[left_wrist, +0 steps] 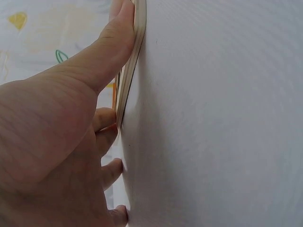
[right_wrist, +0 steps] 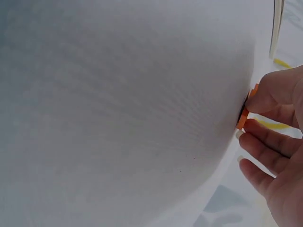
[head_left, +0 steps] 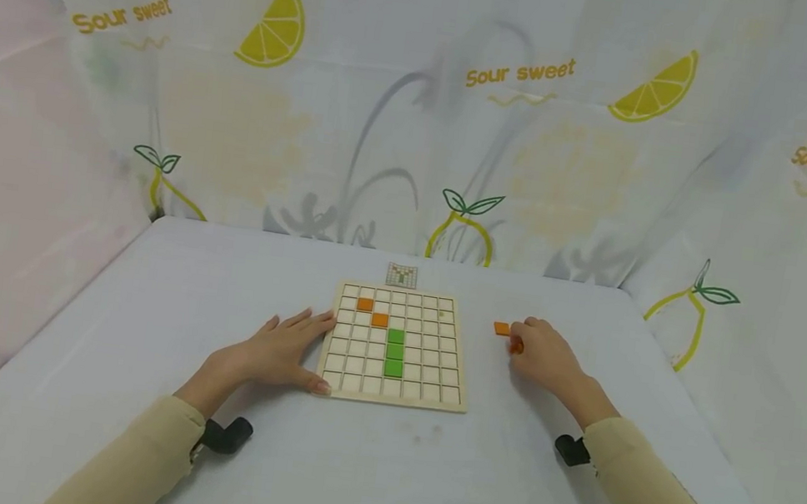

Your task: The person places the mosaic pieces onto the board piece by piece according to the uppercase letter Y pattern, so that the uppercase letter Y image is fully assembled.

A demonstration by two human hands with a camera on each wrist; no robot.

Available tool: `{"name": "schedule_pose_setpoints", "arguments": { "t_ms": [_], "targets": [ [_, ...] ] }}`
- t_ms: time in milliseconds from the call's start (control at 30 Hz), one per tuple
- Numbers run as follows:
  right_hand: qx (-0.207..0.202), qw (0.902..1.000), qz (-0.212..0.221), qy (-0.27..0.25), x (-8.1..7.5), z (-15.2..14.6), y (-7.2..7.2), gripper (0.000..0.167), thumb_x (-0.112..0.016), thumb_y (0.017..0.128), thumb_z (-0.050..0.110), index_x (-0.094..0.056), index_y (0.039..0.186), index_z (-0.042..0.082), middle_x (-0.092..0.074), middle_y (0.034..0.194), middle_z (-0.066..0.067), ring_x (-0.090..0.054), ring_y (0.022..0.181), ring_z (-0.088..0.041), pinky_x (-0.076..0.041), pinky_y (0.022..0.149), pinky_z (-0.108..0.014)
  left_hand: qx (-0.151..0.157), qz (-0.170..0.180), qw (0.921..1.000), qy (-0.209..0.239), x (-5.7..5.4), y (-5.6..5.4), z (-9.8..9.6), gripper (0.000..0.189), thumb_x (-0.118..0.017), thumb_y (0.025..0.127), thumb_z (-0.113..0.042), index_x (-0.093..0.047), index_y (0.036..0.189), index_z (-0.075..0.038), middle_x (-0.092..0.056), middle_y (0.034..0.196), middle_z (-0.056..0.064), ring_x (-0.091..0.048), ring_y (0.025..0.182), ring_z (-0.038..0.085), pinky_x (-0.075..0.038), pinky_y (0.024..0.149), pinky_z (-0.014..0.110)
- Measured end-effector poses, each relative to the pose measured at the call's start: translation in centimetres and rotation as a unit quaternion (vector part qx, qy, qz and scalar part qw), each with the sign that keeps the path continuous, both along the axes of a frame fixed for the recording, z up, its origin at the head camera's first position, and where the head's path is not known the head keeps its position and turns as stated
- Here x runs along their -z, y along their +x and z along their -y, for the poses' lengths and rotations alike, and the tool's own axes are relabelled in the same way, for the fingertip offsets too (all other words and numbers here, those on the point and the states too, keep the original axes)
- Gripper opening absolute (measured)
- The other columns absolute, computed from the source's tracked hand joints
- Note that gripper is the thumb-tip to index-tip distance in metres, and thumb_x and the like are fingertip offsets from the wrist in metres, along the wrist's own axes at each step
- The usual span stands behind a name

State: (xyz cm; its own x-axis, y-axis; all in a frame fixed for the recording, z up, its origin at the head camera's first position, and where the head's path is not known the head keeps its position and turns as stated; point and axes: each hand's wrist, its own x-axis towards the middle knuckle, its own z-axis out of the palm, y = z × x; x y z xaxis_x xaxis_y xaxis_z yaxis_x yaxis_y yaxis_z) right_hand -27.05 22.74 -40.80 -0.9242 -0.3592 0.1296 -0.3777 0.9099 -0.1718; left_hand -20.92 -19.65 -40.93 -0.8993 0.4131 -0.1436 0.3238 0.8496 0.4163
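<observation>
In the head view a wooden grid board [head_left: 465, 369] lies on the table, with two orange tiles [head_left: 364, 304] on a diagonal and a column of green tiles [head_left: 394, 352] in its cells. My left hand [head_left: 285, 351] rests at the board's left edge, fingers spread and thumb at the near corner. To the right of the board, my right hand [head_left: 545, 355] pinches an orange tile [right_wrist: 242, 118] between thumb and fingertips, low over the table. Another loose orange tile [head_left: 501, 329] lies just beyond those fingers.
A small card [head_left: 401, 275] printed with a coloured grid pattern lies behind the board. The white table [head_left: 376, 476] is bordered at the back and sides by hanging cloth [head_left: 358, 129] printed with lemons.
</observation>
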Motion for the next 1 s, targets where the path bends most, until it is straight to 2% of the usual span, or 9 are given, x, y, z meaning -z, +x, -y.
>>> {"name": "schedule_pose_setpoints", "arguments": {
  "t_ms": [367,600,1000],
  "targets": [
    [-0.019,0.9997,-0.016,-0.007,0.1,0.8,-0.5,0.011,-0.066,0.08,0.0,-0.062,0.077,0.01,-0.055,0.077,-0.003,-0.048,0.073,-0.02,-0.043,0.066,-0.033,0.0,0.001,1.0,0.001,0.1,-0.2,0.0,0.112,-0.079,0.071,-0.062,-0.028,0.157,-0.011,-0.023,0.166,0.007,-0.015,0.154,0.04,-0.009,0.117,0.073],
    [-0.043,0.9985,-0.026,-0.02,0.2,1.4,-0.6,0.015,-0.065,0.081,-0.001,-0.06,0.076,0.011,-0.051,0.073,-0.001,-0.045,0.071,-0.018,-0.039,0.064,-0.03,0.001,0.006,1.0,0.001,0.0,-0.1,-0.2,0.113,-0.08,0.072,-0.061,-0.027,0.158,-0.011,-0.023,0.166,0.008,-0.014,0.154,0.04,-0.009,0.117,0.073],
    [-0.056,0.9978,-0.022,-0.028,0.1,2.2,-1.2,0.015,-0.065,0.078,-0.003,-0.061,0.078,0.012,-0.052,0.076,-0.002,-0.046,0.073,-0.018,-0.039,0.066,-0.03,0.002,0.009,0.9999,-0.004,0.0,-0.2,-0.1,0.112,-0.079,0.072,-0.061,-0.026,0.158,-0.012,-0.021,0.167,0.007,-0.013,0.154,0.039,-0.008,0.118,0.072]
  ]
}}
